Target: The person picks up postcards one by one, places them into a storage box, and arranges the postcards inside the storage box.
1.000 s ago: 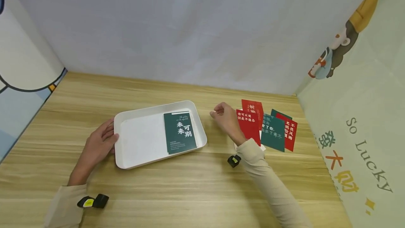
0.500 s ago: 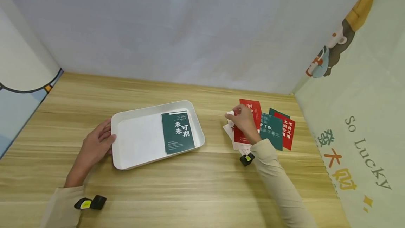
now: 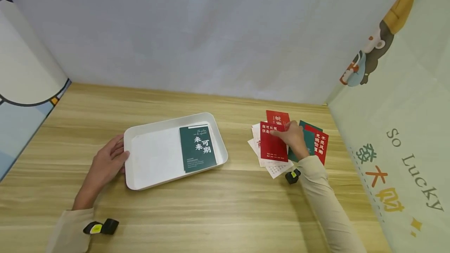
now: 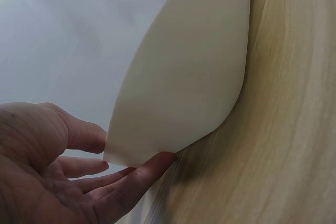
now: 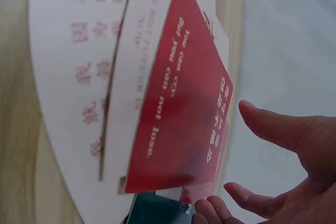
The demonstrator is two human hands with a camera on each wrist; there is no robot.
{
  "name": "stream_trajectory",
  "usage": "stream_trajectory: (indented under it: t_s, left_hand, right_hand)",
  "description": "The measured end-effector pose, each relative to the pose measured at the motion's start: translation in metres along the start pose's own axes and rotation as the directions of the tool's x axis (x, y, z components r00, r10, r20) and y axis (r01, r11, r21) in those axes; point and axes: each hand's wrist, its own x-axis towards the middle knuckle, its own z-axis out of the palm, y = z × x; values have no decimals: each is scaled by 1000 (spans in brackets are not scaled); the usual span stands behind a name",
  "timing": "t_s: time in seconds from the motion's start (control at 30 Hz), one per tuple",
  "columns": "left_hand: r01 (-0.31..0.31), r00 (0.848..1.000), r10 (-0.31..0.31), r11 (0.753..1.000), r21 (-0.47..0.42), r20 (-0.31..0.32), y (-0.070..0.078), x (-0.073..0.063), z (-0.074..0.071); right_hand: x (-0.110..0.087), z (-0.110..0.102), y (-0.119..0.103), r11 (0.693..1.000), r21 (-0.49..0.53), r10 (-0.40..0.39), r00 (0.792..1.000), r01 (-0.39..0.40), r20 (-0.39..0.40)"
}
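Note:
At the tray's left end my left hand (image 3: 107, 161) holds the white tray (image 3: 154, 125), thumb at the rim and fingers against the outer wall; the left wrist view shows the fingers reaching to the tray's lower edge. A dark green card (image 3: 197, 155) with white writing lies in the tray's right part, on other cards whose edges show. My right hand (image 3: 297, 138) is over a spread of cards at the right, thumb and fingers apart with nothing between them. Nearest it are a red card (image 3: 274, 149), partly covered by the fingers, and a green card (image 3: 308, 138), mostly hidden.
White printed cards (image 3: 277, 170) stick out under the red card. Another red card (image 3: 275, 116) lies behind it, and one more red card (image 3: 321, 143) lies farther right. The wooden table (image 3: 183, 210) ends at cloth backdrops behind and at the right side.
My right hand has moved right, from the table between tray and cards to over the cards. The red card and the white ones beneath are now more exposed. My left hand stays at the tray.

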Motion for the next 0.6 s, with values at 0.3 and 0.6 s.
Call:
stream_trajectory:
  t_s: [0.3, 0.6]
  left_hand:
    - [-2, 1000, 2, 1000, 4, 9, 0, 1, -2]
    - [6, 1000, -6, 1000, 11, 6, -2, -1, 0]
  right_hand:
    - [5, -5, 11, 997, -65, 32, 999, -33, -7]
    - [7, 0, 17, 992, -112, 62, 998, -59, 24]
